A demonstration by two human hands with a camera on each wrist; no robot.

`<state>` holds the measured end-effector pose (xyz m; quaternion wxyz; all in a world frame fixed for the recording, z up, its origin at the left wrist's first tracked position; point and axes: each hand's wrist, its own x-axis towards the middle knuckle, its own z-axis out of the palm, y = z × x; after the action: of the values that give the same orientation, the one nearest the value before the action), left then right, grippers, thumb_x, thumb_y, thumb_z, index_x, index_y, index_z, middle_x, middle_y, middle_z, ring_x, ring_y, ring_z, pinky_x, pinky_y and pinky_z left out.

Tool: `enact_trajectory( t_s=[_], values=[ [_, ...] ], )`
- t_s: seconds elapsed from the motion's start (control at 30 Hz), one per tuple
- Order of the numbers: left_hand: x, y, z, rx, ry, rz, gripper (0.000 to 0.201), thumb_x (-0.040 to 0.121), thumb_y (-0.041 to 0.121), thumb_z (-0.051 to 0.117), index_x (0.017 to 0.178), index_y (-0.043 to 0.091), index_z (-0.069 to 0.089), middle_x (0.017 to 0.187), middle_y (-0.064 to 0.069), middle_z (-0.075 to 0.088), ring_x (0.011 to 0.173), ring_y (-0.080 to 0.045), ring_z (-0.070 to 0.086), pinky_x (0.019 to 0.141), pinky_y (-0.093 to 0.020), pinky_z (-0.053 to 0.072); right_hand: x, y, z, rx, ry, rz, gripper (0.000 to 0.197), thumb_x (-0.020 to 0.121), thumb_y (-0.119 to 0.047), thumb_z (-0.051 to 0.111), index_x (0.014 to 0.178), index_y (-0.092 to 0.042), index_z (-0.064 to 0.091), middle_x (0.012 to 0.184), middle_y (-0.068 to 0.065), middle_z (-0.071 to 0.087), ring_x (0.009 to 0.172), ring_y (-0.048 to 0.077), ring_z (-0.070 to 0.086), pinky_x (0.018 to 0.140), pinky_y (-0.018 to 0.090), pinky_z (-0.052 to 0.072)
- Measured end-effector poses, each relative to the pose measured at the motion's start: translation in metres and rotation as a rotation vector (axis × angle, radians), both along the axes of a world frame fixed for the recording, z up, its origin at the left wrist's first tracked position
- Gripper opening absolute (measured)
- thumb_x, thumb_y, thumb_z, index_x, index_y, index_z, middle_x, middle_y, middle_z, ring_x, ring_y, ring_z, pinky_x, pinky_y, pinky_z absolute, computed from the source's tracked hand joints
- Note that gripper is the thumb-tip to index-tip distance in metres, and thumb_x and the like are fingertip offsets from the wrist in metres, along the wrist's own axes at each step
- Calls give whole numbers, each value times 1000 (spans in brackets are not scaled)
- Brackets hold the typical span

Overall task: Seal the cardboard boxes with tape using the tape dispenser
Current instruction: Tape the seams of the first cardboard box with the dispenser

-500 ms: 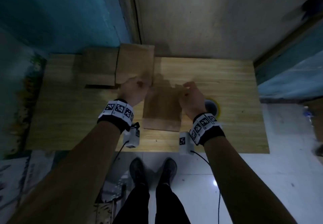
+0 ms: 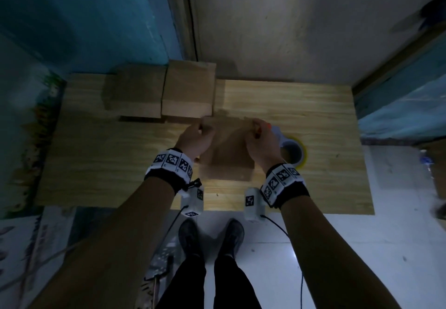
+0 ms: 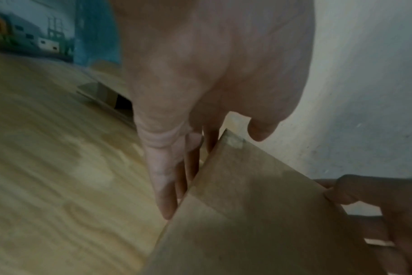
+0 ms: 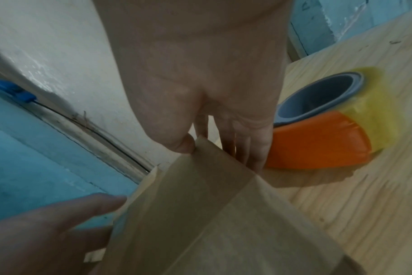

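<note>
Both hands (image 2: pixel 196 137) (image 2: pixel 261 139) grip one of three boxes (image 2: pixel 226 154).

The surface (image 2: pixel 289 106) is viewed steeply downward from head height; each wrist view is taken close along its own palm, facing the wall; the cardboard box (image 2: pixel 226 154) is shared by all three.

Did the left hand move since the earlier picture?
Yes. The left hand has come away from the back boxes, toward the person and a little right. It now holds the left edge of the cardboard box.
</note>
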<state>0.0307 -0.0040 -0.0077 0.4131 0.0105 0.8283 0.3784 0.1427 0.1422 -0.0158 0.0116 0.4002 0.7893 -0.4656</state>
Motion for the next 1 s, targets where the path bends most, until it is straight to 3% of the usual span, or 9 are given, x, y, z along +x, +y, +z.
enact_trajectory(
  t_s=[0.1,0.2,0.3,0.37,0.47,0.63,0.77,0.87,1.0],
  values=[
    [-1,-2,6,32,39,53,58,84,67,49,133,35,50,120,0,61,103,-24,60,88,-43,55,0,-3,-1,11,71,-47,44,99,-19,51,143,-18,46,111,4,61,86,16,59,75,27,43],
    [-2,-6,11,57,43,123,58,84,69,46,133,39,48,121,3,57,105,-23,57,95,-45,50,2,-7,3,0,150,-85,39,98,-22,54,136,-17,51,115,3,62,94,14,60,75,22,43],
    [1,-11,14,67,32,142,50,85,68,48,126,40,50,117,4,57,104,-23,56,95,-46,49,8,-12,8,29,211,-84,33,97,-21,58,130,-16,54,107,-5,60,96,11,59,68,5,40],
    [3,-14,15,66,29,158,49,85,69,49,123,37,50,113,4,58,103,-24,56,95,-47,49,12,-14,9,28,235,-78,31,97,-24,60,127,-19,56,107,-7,61,96,8,58,69,2,41],
    [6,-16,16,82,13,191,48,84,70,50,117,34,50,102,10,57,96,-20,56,93,-46,49,16,-15,8,32,268,-82,20,96,-30,62,115,-25,57,109,-3,63,97,9,60,73,8,41],
    [12,-18,14,77,-3,173,36,85,60,58,109,34,49,108,2,61,96,-20,59,87,-44,54,23,-17,4,35,321,-90,11,97,-29,63,100,-20,56,99,2,63,89,12,60,72,17,43],
    [15,-16,14,90,-29,169,37,86,48,62,116,36,44,107,3,58,91,-18,58,73,-37,56,29,-15,-8,34,296,-74,13,92,-30,59,98,-20,53,93,2,60,84,17,57,73,28,43],
    [17,-14,17,111,-77,159,40,87,42,63,120,40,41,107,4,57,91,-18,58,72,-39,56,31,-12,-10,1,268,-82,17,89,-29,58,103,-22,53,99,2,61,89,18,58,77,31,46],
    [19,-15,20,107,-149,126,62,86,43,64,136,51,27,119,3,58,99,-20,58,66,-36,52,30,-9,-11,-12,218,-57,33,82,-39,54,113,-26,56,106,-3,59,93,15,57,82,32,47]
  ],
)
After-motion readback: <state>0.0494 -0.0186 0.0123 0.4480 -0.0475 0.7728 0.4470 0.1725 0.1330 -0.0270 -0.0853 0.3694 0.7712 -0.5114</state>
